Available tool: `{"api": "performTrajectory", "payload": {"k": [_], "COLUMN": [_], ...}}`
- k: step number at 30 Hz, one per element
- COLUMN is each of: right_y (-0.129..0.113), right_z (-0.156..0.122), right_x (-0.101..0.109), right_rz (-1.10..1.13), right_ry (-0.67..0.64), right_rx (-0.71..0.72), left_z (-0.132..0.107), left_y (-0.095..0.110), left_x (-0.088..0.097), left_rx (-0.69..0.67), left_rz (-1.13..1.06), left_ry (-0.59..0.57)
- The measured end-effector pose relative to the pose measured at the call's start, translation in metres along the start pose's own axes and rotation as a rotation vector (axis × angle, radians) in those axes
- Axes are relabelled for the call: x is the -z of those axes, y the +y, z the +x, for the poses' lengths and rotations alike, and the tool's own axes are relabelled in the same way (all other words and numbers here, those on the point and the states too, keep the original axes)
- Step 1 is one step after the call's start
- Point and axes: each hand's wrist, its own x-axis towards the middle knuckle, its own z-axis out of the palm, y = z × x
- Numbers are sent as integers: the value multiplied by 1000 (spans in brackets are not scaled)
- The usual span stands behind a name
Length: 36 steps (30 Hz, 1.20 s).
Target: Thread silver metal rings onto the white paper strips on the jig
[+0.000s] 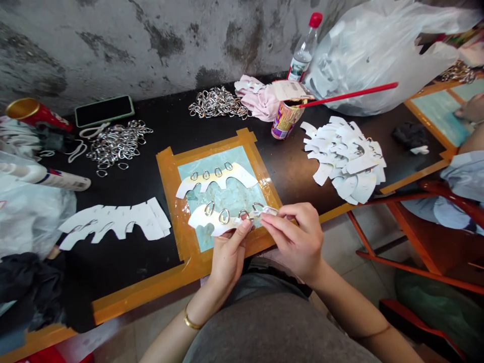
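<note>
A white scalloped strip [204, 219] with several metal rings along its upper edge is held above the taped blue-green work sheet [204, 245]. My left hand [231, 252] grips its lower edge, thumb on top close to one ring. With fingers pinched together, my right hand [298, 237] holds the strip's right end, beside the rightmost ring [258, 206]. Behind it, a second scalloped strip [242, 174] with several rings lies flat on the sheet. Parts of the held strip are hidden by my fingers.
Stacked strips [151, 219] lie left, a heap of strips [348, 161] right. Ring piles [117, 143] [217, 103] sit behind. A paper cup [283, 121] holds a red stick [351, 94]. A phone [105, 111], white bottle [56, 177] and plastic bag [370, 55] stand around. Another person's hand [474, 108] shows at right.
</note>
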Motion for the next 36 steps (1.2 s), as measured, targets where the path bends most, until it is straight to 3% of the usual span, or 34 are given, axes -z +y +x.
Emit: {"api": "performTrajectory", "payload": {"k": [5,13,20,25,29,32,36], "right_y": [1,5,0,2,5,10,19], "right_z": [4,9,4,3,6,9,15], "right_x": [-10,-16,-22,-26,-29,-29,-20], "right_rz": [130,383,465,530,536,533,503], "right_ry": [-107,-105,-132,-177,-187,-278,-347], "right_rx": [-18,-62,-197,-350,-372,-375,-391], "left_z": [1,-1,4,4,4,5,6], "left_y": [-3,-3,-10,-16,-14,-9,-4], "left_x": [-1,4,13,15,10,5,2], "left_rx": [-20,-30,-163,-174,-230,-275,-286], "left_rz": [-9,19,251,343,580,764,840], "left_ry": [-31,-16,34,56,120,174,131]}}
